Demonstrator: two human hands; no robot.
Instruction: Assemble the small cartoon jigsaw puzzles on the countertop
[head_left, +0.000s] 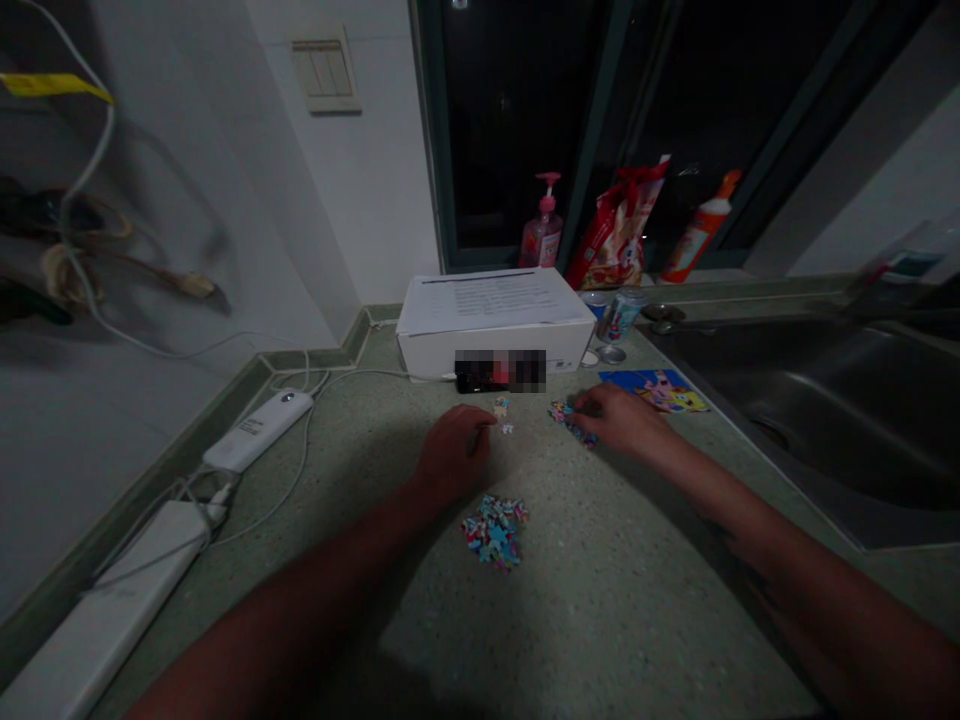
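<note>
The right hand lies curled over a small cluster of jigsaw pieces, its fingertips down among them; whether it pinches one or only touches them cannot be told from this view. The left hand is loosely curled, knuckles up, with its fingertips hidden beneath it, so any grasp is also impossible to make out. Just ahead of those fingers lie a few loose pieces. Nearer the person, between and behind the hands, sits a heaped pile of multicoloured pieces on the speckled countertop. Beyond the right hand, a colourful cartoon picture card lies flat beside the steel sink, whose dim basin hides any contents. Ahead of both hands stands a white cardboard box, closed as far as shows, with printed paper on top and a pixelated patch obscuring its front. A drink can stands just behind its right corner, near a pink pump bottle, a red bag and an orange bottle on the windowsill. Left of the hands lie a white power strip and a white charger.
</note>
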